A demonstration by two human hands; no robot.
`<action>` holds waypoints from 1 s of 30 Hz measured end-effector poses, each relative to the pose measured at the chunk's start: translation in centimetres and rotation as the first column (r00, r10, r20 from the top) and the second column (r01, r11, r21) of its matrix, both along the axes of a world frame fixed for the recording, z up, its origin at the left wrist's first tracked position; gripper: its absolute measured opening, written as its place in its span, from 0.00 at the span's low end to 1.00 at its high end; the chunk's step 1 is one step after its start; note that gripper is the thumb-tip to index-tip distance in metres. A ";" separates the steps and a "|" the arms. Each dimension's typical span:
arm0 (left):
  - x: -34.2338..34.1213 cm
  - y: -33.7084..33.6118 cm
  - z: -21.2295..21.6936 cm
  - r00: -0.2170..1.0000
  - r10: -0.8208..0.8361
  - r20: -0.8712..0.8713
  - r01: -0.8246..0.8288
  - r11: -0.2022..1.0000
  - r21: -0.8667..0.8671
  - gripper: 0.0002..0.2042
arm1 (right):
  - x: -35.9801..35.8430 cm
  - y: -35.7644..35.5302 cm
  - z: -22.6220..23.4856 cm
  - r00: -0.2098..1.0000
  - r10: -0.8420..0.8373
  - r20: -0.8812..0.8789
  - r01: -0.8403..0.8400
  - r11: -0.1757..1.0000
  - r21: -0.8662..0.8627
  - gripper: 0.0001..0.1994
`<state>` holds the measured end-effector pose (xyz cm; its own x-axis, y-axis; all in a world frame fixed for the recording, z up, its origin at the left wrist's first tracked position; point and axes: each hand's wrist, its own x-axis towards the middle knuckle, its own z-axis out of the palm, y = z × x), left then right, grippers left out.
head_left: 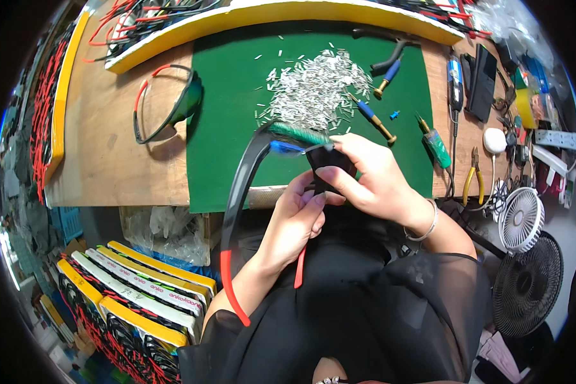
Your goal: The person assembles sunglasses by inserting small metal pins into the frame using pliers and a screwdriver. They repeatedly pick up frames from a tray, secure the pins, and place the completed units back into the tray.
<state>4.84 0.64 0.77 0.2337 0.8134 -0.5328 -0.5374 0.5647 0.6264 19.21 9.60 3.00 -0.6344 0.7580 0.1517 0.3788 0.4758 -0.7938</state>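
Both my hands hold one pair of sunglasses (237, 192) just off the table's near edge. Its frame is black with red temple tips, and the lens area shines green and blue, partly smeared. My left hand (294, 221) closes around the right-hand temple near its hinge. My right hand (371, 176) pinches the same end of the frame from above, thumb and fingers on a dark part. Beyond them lies a heap of small whitish strips (317, 89) on the green mat (224, 96). A second pair of sunglasses (141, 121) rests on the wood at the left.
Blue-handled screwdrivers (377, 121) and a green-handled one (436, 147) lie right of the heap. Yellow-handled cutters (473, 176), a corded electric screwdriver (455, 83) and a phone (483, 83) are further right. White fan (520, 221) stands beside the table; boxes of eyewear (147, 301) stand lower left.
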 end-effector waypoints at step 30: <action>-21.9 -6.2 -1.3 0.330 0.819 -0.469 -0.730 0.536 0.423 0.12 | -16.0 10.0 -2.0 0.962 0.244 0.124 -0.274 0.848 0.454 0.11</action>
